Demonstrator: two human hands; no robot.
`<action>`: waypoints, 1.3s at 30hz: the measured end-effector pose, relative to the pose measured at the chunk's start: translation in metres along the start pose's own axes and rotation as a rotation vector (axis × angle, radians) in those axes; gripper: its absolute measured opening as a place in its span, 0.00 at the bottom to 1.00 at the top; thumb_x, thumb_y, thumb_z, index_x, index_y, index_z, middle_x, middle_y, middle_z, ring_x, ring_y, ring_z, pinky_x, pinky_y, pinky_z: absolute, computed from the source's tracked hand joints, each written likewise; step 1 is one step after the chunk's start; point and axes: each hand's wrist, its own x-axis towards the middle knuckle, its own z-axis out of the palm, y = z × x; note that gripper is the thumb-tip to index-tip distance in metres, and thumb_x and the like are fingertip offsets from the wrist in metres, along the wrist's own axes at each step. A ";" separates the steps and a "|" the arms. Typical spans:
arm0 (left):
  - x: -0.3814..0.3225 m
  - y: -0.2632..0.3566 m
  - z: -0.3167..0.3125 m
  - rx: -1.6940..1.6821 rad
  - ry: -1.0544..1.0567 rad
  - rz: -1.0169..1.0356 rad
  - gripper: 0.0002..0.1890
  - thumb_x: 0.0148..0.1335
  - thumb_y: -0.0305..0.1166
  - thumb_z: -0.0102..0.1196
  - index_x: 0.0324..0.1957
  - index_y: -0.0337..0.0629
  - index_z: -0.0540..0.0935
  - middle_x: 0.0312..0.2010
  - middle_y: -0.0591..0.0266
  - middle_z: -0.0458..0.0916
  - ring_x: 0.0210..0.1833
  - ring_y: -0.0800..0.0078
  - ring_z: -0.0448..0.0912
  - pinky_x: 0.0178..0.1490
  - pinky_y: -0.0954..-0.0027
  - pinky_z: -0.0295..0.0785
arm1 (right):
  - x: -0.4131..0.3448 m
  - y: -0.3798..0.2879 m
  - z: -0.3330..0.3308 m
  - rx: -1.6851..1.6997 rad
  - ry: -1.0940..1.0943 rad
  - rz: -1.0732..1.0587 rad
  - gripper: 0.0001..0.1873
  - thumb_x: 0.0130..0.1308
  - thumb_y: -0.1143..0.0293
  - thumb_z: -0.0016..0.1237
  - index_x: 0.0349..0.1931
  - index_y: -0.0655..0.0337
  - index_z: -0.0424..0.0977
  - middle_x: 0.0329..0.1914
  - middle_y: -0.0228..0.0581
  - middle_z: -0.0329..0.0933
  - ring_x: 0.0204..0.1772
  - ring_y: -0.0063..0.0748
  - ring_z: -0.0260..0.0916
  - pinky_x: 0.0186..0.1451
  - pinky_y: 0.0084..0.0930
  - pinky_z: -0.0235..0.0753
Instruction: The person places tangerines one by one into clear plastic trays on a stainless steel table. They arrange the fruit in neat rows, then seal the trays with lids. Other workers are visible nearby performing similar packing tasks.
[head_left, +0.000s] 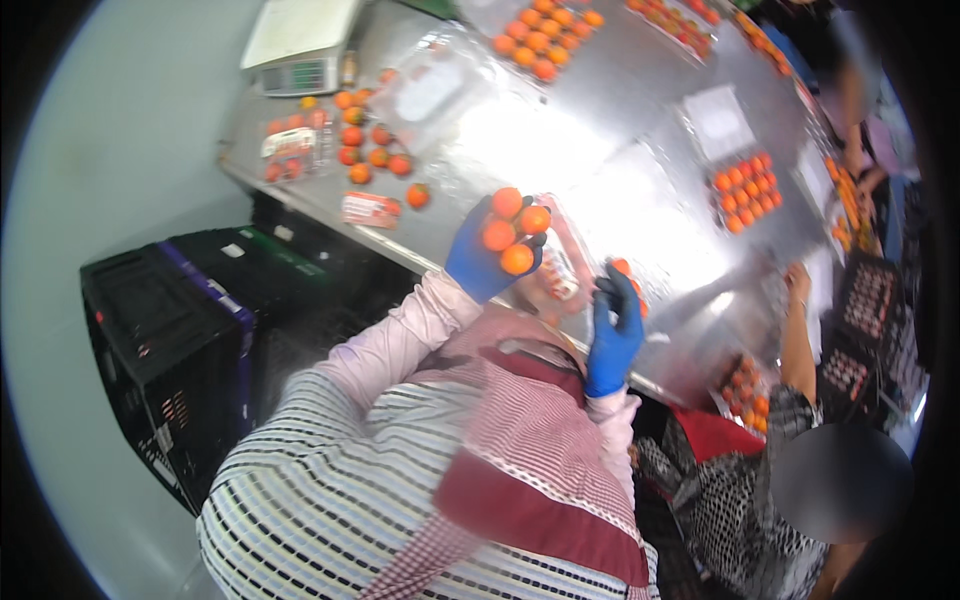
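Note:
My left hand (487, 247), in a blue glove with dark fingers, is palm up and cradles several orange tomatoes (499, 235). My right hand (616, 322), gloved the same way, is bent with thumb and fingers curved. Orange-red tomatoes (621, 266) show just past its fingertips and along its far side; whether it grips any of them is unclear. Between the hands a clear plastic punnet (574, 251) with a printed label (559, 274) lies at the front edge of the metal table (420, 251), partly hidden by the left hand.
Loose tomatoes (379, 157), a labelled punnet (289, 150) and a scale (296, 52) stand at the left. Tomato groups (544, 37) (746, 191) lie farther off. Black crates (172, 337) are stacked left of the table. A co-worker's arm (799, 337) reaches in from the right.

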 end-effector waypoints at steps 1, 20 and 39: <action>0.001 0.002 -0.016 -0.169 0.085 -0.022 0.19 0.70 0.42 0.49 0.57 0.43 0.72 0.54 0.57 0.76 0.58 0.63 0.75 0.61 0.60 0.72 | 0.000 0.001 -0.001 -0.008 0.005 0.030 0.20 0.68 0.83 0.45 0.60 0.65 0.70 0.55 0.38 0.76 0.54 0.26 0.73 0.56 0.23 0.73; -0.006 0.026 -0.343 -0.178 0.433 0.130 0.15 0.71 0.41 0.46 0.51 0.43 0.73 0.49 0.53 0.77 0.51 0.56 0.77 0.55 0.55 0.77 | 0.010 0.013 -0.005 0.107 -0.030 0.111 0.19 0.69 0.81 0.43 0.60 0.67 0.70 0.53 0.42 0.76 0.54 0.29 0.74 0.57 0.26 0.73; 0.053 0.042 -0.318 -0.147 1.022 0.082 0.24 0.61 0.40 0.63 0.55 0.39 0.75 0.45 0.53 0.79 0.42 0.56 0.82 0.42 0.59 0.81 | 0.011 0.021 -0.012 0.125 0.002 0.096 0.18 0.69 0.79 0.44 0.59 0.68 0.71 0.54 0.41 0.76 0.54 0.28 0.74 0.57 0.27 0.74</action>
